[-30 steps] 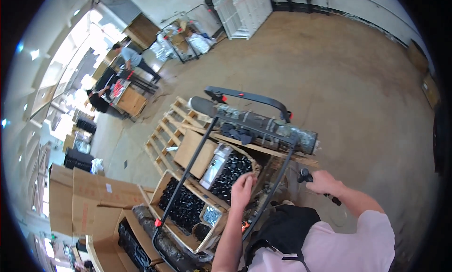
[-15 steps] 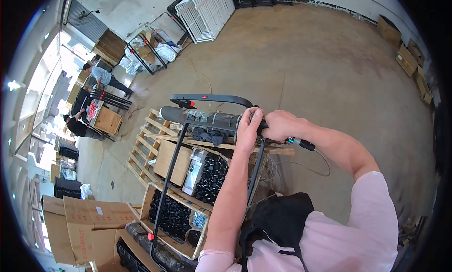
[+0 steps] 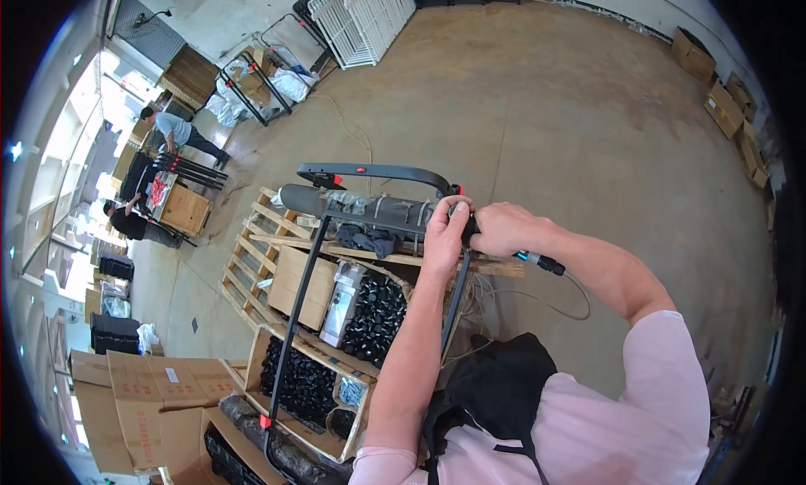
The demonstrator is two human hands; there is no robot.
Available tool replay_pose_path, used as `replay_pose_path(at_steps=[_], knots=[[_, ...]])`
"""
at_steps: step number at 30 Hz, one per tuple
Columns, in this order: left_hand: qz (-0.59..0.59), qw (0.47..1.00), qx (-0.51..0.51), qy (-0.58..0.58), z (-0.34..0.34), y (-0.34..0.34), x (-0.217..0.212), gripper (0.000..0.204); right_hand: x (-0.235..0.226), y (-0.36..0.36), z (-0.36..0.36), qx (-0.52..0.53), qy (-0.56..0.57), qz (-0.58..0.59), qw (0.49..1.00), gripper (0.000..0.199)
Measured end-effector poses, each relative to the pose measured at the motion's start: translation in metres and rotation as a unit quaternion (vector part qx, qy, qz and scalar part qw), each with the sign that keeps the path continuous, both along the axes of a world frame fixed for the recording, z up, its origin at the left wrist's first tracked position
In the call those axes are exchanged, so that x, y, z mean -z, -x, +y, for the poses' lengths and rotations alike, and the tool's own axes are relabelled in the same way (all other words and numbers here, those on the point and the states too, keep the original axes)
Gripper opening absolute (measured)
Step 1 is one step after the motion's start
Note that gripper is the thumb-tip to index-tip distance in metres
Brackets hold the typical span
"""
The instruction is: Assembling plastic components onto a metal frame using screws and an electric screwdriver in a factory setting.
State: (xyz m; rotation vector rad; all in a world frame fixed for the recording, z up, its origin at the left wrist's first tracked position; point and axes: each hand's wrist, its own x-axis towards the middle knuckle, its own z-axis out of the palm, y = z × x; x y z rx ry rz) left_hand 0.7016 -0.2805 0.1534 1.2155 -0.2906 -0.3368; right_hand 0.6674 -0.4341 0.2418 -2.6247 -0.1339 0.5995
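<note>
A black tubular metal frame (image 3: 304, 304) with red fittings lies across a grey padded bar (image 3: 369, 209). My left hand (image 3: 447, 231) is closed round the frame's near right corner, thumb on top. Against it, my right hand (image 3: 506, 228) is closed on a black corded power screwdriver (image 3: 550, 267), whose cable end shows beneath my wrist. The driver's tip and the spot where it meets the frame are hidden by my fingers. A dark curved handle bar (image 3: 382, 171) with a red button rises just beyond my hands.
Below the frame are a wooden parts box (image 3: 306, 384) of black pieces, a small bin of blue pieces (image 3: 351, 393) and a wooden pallet (image 3: 246, 275). An open cardboard carton (image 3: 138, 401) stands lower left. The cable (image 3: 579, 313) loops at right. Two people work at a far-left bench (image 3: 186, 209).
The whole scene has shifted slightly left in view. Both hands stay together at the frame's corner, with almost no visible change in their grip.
</note>
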Motion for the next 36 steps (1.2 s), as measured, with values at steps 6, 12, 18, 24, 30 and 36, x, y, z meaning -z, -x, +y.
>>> replay_pose_path(at_steps=[6, 12, 18, 24, 30, 36], knots=[[-0.034, 0.999, 0.003, -0.013, 0.001, 0.001, -0.001, 0.019, 0.006, 0.001, -0.001, 0.004, 0.006, -0.007, 1.000, 0.038], [-0.018, 0.999, 0.002, -0.051, 0.011, -0.003, 0.015, 0.022, 0.000, -0.007, 0.006, 0.022, 0.012, 0.093, 0.995, 0.034], [-0.028, 0.998, 0.011, -0.060, 0.005, -0.002, 0.019, 0.027, 0.022, -0.018, 0.005, 0.013, 0.033, 0.087, 0.996, 0.029], [-0.033, 0.996, 0.032, -0.075, 0.017, -0.005, 0.008, 0.034, 0.019, -0.020, 0.014, 0.049, 0.021, 0.097, 0.994, 0.027], [0.022, 0.996, 0.058, -0.058, 0.013, -0.003, -0.001, 0.034, -0.006, -0.007, 0.022, 0.110, 0.008, 0.127, 0.986, 0.027], [0.043, 0.998, 0.025, 0.035, 0.017, -0.016, 0.015, 0.037, -0.018, -0.013, 0.048, 0.111, 0.023, 0.093, 0.989, 0.024]])
